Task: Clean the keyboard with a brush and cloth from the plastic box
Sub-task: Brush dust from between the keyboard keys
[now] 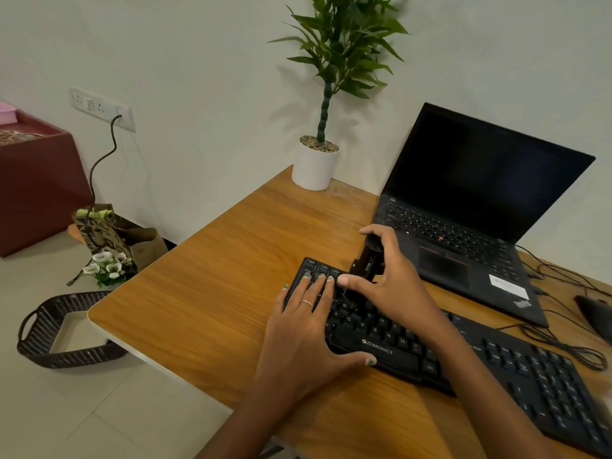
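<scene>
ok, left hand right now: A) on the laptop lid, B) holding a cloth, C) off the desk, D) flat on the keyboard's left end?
D: the left hand lies with straight fingers spread over the left end of the keyboard, steadying it, while the right hand grips the black brush at the top row.
</scene>
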